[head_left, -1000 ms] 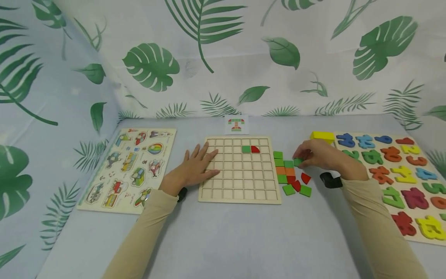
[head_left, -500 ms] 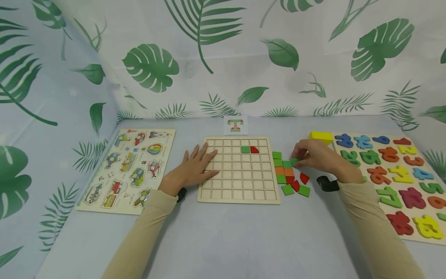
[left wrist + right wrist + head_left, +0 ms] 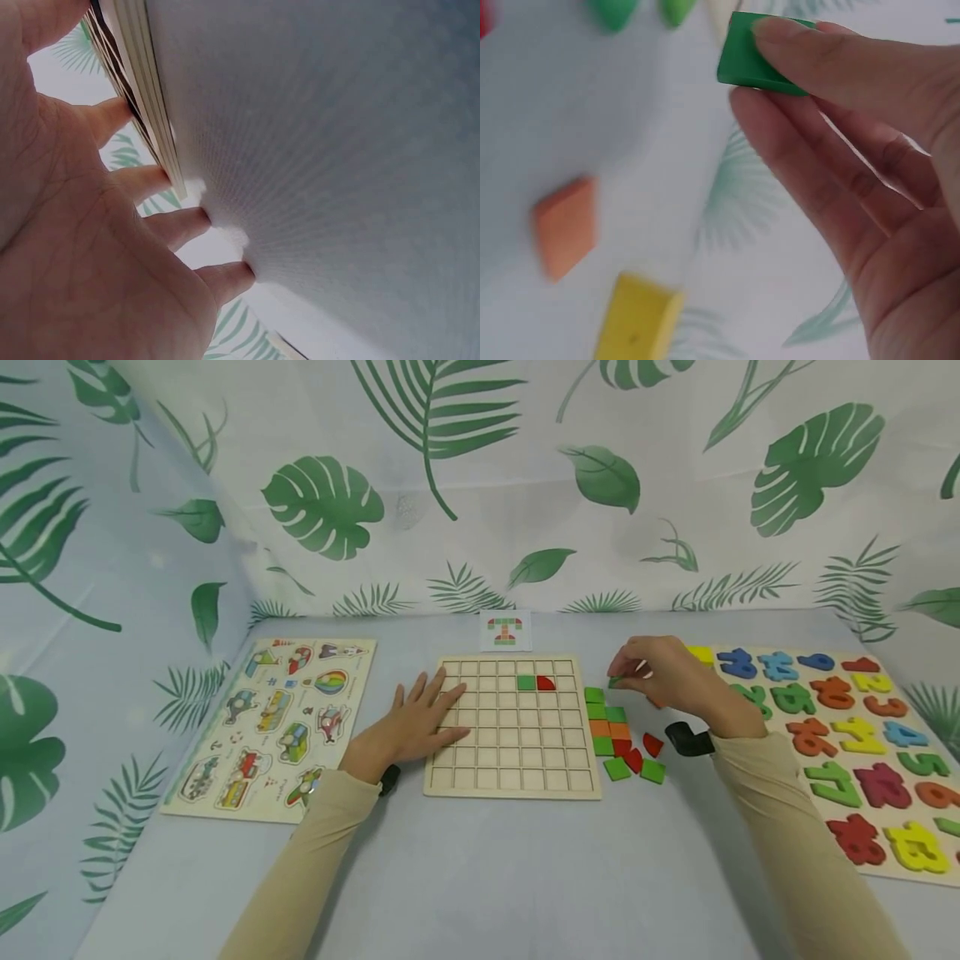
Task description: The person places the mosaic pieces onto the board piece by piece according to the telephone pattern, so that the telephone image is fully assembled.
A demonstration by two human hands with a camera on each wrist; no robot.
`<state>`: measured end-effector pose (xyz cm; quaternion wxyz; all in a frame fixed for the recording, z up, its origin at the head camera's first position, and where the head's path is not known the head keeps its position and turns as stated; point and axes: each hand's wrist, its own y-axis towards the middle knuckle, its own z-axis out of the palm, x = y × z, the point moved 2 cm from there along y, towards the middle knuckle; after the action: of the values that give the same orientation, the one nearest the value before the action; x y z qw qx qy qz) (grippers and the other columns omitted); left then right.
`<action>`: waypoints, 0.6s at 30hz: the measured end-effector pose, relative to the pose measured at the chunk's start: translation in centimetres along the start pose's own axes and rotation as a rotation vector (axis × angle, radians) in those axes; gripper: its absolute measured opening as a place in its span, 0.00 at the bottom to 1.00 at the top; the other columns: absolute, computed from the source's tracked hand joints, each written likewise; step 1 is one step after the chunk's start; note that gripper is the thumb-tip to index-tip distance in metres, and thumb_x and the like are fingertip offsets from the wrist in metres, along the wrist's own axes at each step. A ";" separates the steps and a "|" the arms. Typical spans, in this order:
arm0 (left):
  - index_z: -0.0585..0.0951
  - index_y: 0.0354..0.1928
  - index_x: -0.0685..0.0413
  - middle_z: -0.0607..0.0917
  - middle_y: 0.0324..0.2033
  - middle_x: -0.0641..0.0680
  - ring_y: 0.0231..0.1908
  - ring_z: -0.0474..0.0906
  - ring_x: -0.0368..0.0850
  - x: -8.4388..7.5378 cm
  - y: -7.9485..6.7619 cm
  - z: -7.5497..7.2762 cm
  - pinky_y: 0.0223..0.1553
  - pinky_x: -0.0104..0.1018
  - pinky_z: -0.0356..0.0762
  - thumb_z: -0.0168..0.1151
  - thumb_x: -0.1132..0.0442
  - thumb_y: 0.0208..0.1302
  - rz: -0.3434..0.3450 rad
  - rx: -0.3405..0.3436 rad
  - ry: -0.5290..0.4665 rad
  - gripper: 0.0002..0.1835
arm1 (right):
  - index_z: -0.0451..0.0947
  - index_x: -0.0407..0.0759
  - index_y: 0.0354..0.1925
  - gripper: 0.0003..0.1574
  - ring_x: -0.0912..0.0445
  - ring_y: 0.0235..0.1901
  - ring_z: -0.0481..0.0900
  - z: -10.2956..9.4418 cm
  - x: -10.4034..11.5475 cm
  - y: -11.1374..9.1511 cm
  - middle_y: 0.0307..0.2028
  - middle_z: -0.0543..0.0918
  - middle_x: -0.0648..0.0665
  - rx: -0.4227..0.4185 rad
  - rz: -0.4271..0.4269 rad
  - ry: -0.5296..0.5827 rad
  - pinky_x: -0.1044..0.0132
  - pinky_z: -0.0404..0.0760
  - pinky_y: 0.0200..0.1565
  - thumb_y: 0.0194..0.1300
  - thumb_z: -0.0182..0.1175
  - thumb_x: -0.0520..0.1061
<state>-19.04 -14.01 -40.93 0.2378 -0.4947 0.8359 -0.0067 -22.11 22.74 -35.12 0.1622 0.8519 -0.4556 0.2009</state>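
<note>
My right hand [image 3: 660, 672] pinches a green square tile [image 3: 754, 56] between thumb and fingers, raised above the table just beyond the loose tiles. With fingers spread, my left hand [image 3: 408, 722] rests on the left edge of the wooden grid board [image 3: 510, 783]; in the left wrist view some fingertips touch the board's side and others the table. One green square tile [image 3: 527, 682] and a red quarter-round tile [image 3: 546, 683] sit side by side in the grid's upper part. Right of the board lie several green, orange and red tiles [image 3: 618, 732].
Behind the board stands a small pattern card [image 3: 506, 631]. A vehicle picture puzzle [image 3: 273, 727] lies at the left, a number puzzle board [image 3: 847, 760] at the right. An orange tile [image 3: 566, 229] and a yellow block [image 3: 639, 319] lie near my right hand.
My right hand has lifted the green square tile off the table and moved it up and left, uncovering an orange tile. My left hand has stayed on the board.
</note>
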 end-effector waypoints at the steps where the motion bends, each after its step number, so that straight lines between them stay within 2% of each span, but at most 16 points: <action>1: 0.51 0.85 0.51 0.37 0.83 0.64 0.80 0.30 0.69 0.0 0.0 0.0 0.75 0.72 0.29 0.51 0.41 0.81 0.000 -0.001 -0.003 0.41 | 0.88 0.34 0.38 0.08 0.48 0.38 0.86 -0.1 0.4 0.4 0.35 0.85 0.45 -0.009 -0.027 0.000 0.49 0.87 0.45 0.60 0.73 0.27; 9: 0.50 0.85 0.49 0.36 0.83 0.63 0.81 0.29 0.68 0.1 0.0 0.3 0.75 0.71 0.29 0.50 0.41 0.81 -0.001 0.005 -0.001 0.41 | 0.88 0.32 0.39 0.09 0.46 0.40 0.86 0.1 3.5 3.8 0.37 0.86 0.41 -0.046 -0.187 0.042 0.50 0.87 0.46 0.61 0.70 0.24; 18: 0.50 0.85 0.49 0.37 0.83 0.63 0.81 0.30 0.68 -0.1 -0.1 0.1 0.75 0.71 0.29 0.51 0.41 0.81 -0.006 -0.005 0.000 0.41 | 0.89 0.31 0.41 0.09 0.46 0.40 0.87 2.7 5.4 6.9 0.37 0.84 0.41 -0.062 -0.297 0.057 0.53 0.88 0.45 0.62 0.70 0.26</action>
<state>-18.89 -13.94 -40.97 0.2367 -0.4979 0.8343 -0.0052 -24.64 13.94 -34.16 0.2293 0.8984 -0.3258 0.1848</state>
